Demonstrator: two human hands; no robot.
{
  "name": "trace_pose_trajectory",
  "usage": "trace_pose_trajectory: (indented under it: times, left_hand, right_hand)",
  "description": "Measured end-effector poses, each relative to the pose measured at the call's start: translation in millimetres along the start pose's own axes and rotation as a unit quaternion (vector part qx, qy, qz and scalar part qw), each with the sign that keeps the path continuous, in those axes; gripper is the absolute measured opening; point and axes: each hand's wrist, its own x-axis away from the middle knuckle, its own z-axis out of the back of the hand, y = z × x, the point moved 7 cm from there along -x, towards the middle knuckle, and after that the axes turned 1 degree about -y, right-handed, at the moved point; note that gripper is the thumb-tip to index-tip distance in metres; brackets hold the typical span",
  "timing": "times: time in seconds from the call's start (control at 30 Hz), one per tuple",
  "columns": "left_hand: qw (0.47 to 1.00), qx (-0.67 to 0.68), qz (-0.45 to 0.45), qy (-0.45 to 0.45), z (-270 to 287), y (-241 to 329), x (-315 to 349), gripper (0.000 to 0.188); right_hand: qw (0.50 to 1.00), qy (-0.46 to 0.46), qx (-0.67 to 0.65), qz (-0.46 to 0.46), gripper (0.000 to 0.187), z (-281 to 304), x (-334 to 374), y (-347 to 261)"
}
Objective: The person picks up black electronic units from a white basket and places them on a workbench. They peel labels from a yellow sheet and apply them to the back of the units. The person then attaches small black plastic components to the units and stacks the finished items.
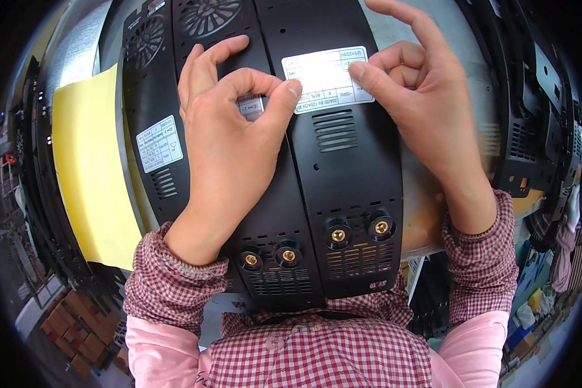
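Note:
A silver-white printed label (pixel 326 79) lies over the top of a black metal housing (pixel 359 181), above its row of slots. My left hand (pixel 229 139) is closed, thumb and forefinger pinched at the label's left edge. On the opposite edge my right hand (pixel 427 103) has its thumb and curled forefinger together, with another finger stretched out. Whether the label is held just above the metal or touches it, I cannot tell. Two brass-centred sockets (pixel 359 230) sit at the housing's near end.
To the left stand further black housings; one bears a similar label (pixel 160 145) and a round fan grille (pixel 146 42). A yellow sheet (pixel 90 161) hangs beyond them. More black perforated parts (pixel 524 142) are lined up at the right. Brown boxes (pixel 81 330) are low on the left.

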Motion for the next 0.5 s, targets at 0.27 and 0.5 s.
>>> trace_pose_trajectory:
  times: [0.27,0.5]
  left_hand:
    - [1.000,-0.005,-0.003,-0.002,-0.2,0.5,0.9,0.025]
    - [1.000,-0.008,-0.003,-0.002,-1.2,0.1,1.5,0.024]
  right_hand:
    - [0.999,0.007,0.052,-0.008,0.055,-1.0,2.3,-3.1]
    - [0.998,0.009,0.054,-0.013,0.054,-1.7,2.1,-4.1]
